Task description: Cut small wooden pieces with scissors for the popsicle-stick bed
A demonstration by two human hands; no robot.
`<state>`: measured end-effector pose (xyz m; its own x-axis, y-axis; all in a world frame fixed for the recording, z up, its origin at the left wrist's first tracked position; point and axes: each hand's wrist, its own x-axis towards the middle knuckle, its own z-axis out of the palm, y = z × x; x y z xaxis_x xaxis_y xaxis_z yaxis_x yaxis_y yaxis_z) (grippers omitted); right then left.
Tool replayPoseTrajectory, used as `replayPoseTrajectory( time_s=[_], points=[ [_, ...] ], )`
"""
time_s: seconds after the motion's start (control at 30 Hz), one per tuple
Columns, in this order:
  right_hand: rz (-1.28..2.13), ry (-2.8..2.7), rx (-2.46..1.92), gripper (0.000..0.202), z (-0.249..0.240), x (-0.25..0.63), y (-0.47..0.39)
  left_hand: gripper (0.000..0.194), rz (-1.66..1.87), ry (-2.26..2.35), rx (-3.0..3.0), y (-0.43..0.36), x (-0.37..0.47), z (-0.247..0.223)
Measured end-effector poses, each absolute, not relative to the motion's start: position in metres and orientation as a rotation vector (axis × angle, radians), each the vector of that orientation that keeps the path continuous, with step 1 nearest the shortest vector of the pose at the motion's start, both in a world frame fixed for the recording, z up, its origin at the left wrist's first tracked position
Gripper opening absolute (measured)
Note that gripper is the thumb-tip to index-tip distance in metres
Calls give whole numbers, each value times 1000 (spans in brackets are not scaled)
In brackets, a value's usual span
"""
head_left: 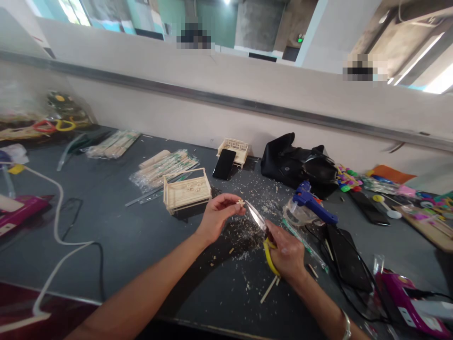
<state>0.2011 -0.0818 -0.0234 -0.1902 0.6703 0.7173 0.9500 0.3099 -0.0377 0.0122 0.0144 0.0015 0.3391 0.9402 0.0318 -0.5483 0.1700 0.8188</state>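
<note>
My left hand pinches a small pale wooden piece, roughly flower-shaped, between thumb and fingertips. My right hand is wrapped round the yellow handles of a pair of scissors. The metal blades point up and left, their tips close beside the little piece; whether they touch it I cannot tell. Left of my left hand stands a miniature bed-like frame made of thin wooden sticks, with a few tiny bits lying on it. Wood shavings lie scattered on the dark table under both hands.
Behind stands a second small wooden model with a black phone leaning on it. Bagged sticks lie left of it. To the right are a black bag, a blue glue gun, cables and another phone.
</note>
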Motion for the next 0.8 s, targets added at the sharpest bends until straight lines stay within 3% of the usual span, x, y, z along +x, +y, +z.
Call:
replayPoseTrajectory(
  time_s=[0.37,0.8],
  points=[
    [-545,-1933,-1437,60,-23,205,-80,21,886,460,682,3,19,3],
    [-533,-1995,-1470,64,-28,206,-81,18,872,422,661,-4,23,4]
  ],
)
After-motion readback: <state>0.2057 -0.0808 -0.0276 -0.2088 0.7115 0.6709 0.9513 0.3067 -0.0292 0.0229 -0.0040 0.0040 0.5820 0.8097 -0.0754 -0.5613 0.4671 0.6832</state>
